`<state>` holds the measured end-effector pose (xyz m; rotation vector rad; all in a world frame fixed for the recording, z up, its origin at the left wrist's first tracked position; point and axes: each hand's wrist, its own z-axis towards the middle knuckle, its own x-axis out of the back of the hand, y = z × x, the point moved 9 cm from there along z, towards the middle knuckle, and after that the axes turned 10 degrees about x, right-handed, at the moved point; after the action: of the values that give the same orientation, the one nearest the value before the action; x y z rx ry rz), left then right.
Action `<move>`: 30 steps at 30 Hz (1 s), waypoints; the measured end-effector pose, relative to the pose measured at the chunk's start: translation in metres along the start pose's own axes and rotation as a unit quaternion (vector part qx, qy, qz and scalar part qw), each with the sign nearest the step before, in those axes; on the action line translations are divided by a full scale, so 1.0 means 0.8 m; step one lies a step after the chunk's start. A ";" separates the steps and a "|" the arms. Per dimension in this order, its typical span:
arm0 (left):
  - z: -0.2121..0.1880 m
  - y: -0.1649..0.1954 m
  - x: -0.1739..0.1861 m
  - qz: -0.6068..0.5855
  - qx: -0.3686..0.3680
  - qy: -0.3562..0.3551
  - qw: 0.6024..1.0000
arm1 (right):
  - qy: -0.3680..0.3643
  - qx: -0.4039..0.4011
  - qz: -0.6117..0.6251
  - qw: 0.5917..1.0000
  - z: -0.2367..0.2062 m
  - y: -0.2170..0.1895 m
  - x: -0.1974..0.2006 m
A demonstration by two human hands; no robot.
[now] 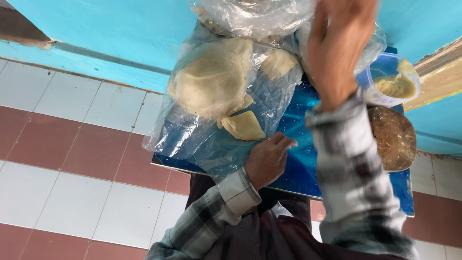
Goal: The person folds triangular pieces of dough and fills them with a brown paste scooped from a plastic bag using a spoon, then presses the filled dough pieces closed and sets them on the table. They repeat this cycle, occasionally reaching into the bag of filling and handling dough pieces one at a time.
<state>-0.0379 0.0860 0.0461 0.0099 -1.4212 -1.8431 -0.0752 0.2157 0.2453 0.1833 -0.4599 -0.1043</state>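
Observation:
My left hand [269, 161] lies on the near part of a small blue table [298, 173]. Its fingers are curled on the edge of a clear plastic sheet [192, 139]. On and under the sheet lie a stack of pale flat dough rounds [211, 79], and a folded dough triangle [243, 126] sits just beyond my fingers. My right hand [337, 48] is raised and blurred over the far side of the table, against a crumpled plastic bag [255, 17]. Its grip is unclear. Both arms wear plaid sleeves.
A plastic tub of pale filling [397, 84] stands at the right, with a round brown board [394, 137] beside it. Another dough piece [279, 62] lies under plastic. A red and white tiled floor [72, 159] and a turquoise wall [110, 29] surround the table.

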 end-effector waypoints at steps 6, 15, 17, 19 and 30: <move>-0.007 0.014 -0.033 0.047 -0.090 -0.077 0.992 | -0.428 -0.046 0.296 0.853 -0.157 -0.131 -0.100; -0.063 0.034 0.117 0.030 0.012 0.125 0.992 | -0.307 -0.048 0.290 0.905 -0.163 -0.137 -0.074; -0.064 0.019 0.160 0.110 0.064 0.212 0.969 | -0.326 -0.063 0.271 0.903 -0.167 -0.137 -0.076; -0.059 0.024 0.162 0.239 0.037 0.222 0.945 | -0.328 -0.086 0.268 0.902 -0.164 -0.134 -0.077; -0.061 -0.013 0.124 0.369 0.053 0.192 0.908 | -0.301 -0.157 0.233 0.911 -0.178 -0.127 -0.071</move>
<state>-0.0901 -0.0106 0.0630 -0.0941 -1.0401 -1.0637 -0.0676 0.1460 0.0756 -0.2914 -1.0822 0.2451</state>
